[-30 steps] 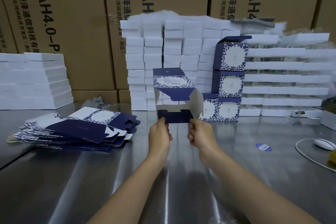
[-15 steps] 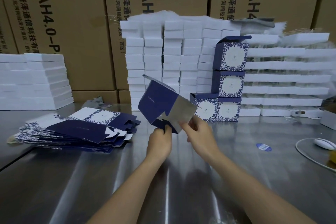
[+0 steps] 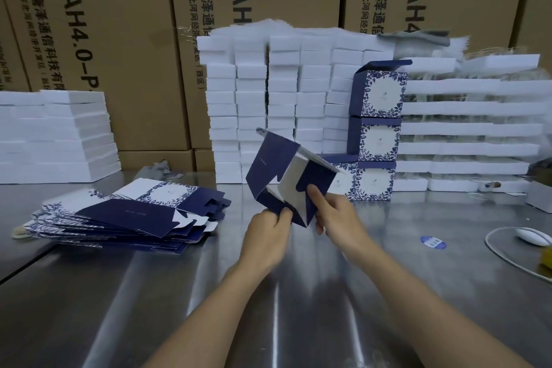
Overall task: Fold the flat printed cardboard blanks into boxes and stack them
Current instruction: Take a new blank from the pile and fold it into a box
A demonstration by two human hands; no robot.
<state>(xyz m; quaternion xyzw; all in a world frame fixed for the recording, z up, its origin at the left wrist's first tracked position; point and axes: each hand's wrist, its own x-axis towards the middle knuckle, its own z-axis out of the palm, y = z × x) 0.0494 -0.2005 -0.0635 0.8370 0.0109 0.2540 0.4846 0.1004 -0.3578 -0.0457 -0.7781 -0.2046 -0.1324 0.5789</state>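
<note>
4 folded boxes [image 3: 377, 140] stand stacked at the back of the table [image 3: 298, 293]. A 5th box [image 3: 274, 164], half-formed, is held tilted above the table. The left hand [image 3: 265, 230] pinches its lower corner and the right hand [image 3: 337, 215] grips a bottom flap. Many blanks [image 3: 125, 215] remain.

packing workshop or storeroom, judging by brown shipping cartons [image 3: 98, 48] walling the top of the frame, white stacks [image 3: 268, 98] at centre, flat printed blanks [image 3: 125, 212] heaped at left on a steel table [image 3: 268, 308].
</note>
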